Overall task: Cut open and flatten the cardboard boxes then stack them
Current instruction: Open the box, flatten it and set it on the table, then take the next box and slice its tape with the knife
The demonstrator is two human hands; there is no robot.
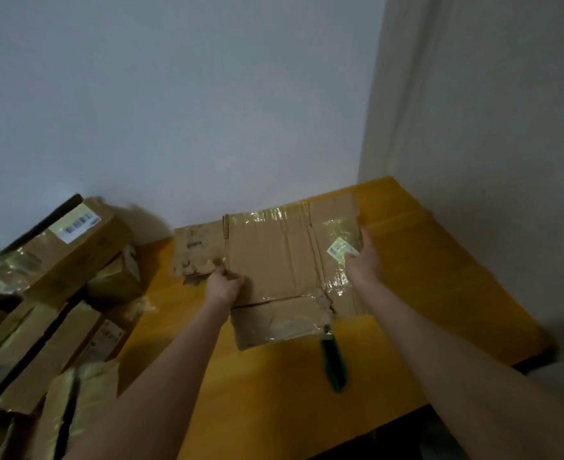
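A flattened brown cardboard box with strips of clear tape lies on the yellow table. My left hand grips its left edge, fingers curled over the cardboard. My right hand holds its right edge beside a small white label. Under it, another flattened piece of cardboard sticks out to the left. A green-handled cutter lies on the table just below the box's near flap, partly under it.
A heap of several taped cardboard boxes stands left of the table, down to the floor. White walls close the table in at the back and right. The table's near edge runs diagonally at lower right.
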